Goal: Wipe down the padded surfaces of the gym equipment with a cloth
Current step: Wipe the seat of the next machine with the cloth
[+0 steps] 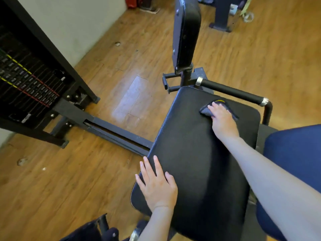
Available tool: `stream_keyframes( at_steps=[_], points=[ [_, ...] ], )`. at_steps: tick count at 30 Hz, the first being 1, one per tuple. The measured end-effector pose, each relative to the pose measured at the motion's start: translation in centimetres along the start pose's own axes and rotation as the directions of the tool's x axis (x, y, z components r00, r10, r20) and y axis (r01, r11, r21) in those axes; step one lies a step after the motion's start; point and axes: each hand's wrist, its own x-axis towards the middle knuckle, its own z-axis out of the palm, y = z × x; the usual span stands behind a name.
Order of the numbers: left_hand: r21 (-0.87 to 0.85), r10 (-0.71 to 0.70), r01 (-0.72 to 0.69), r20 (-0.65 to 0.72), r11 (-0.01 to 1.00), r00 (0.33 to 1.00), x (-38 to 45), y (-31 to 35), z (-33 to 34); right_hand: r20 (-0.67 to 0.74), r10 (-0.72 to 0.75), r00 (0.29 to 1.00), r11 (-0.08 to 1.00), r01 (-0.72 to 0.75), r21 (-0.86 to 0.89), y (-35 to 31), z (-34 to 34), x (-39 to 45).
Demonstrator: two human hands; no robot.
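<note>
Left hand (157,186) flat at seat pad (199,153) edge

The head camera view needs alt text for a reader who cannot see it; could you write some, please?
A person's right hand presses a dark cloth flat on the far end of a black padded seat, while the left hand rests open on its near left edge. A weight stack stands left on wooden floor.

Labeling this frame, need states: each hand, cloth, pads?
right hand: open, pressing flat on the cloth
cloth: flat on the seat pad, near its far right corner
left hand: open, resting on the seat pad's left edge
seat pad: horizontal, bare apart from the hands and cloth
back pad: upright, untouched
</note>
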Motion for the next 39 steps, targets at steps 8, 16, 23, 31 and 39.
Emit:
stream_keyframes(
  at_steps=[8,16,23,31,39],
  points=[
    [-0.072,0.11,-0.108,0.019,0.992,0.994,-0.8,-1.0,-1.2,-0.083,0.106,0.991,0.994,-0.106,-0.001,-3.4,4.2,-15.8],
    [0.036,0.334,-0.338,0.086,0.94,0.939,-2.5,-4.2,-2.7,0.044,-0.115,0.992,0.987,0.119,-0.104,-4.3,5.4,-28.1],
    [0.116,0.402,-0.411,0.091,0.904,0.911,-2.6,-4.6,-1.3,-0.072,0.023,0.997,0.999,-0.025,-0.032,-0.6,3.7,-22.6],
    [0.094,0.369,-0.369,0.026,0.924,0.929,0.8,-1.5,-0.7,-0.213,0.437,0.874,0.893,-0.45,-0.013,1.6,0.5,-11.9],
    [0.156,0.312,-0.303,-0.034,0.94,0.95,2.6,0.4,0.2,-0.071,0.234,0.97,0.967,-0.24,-0.085,6.3,-2.3,-1.4]
  ],
)
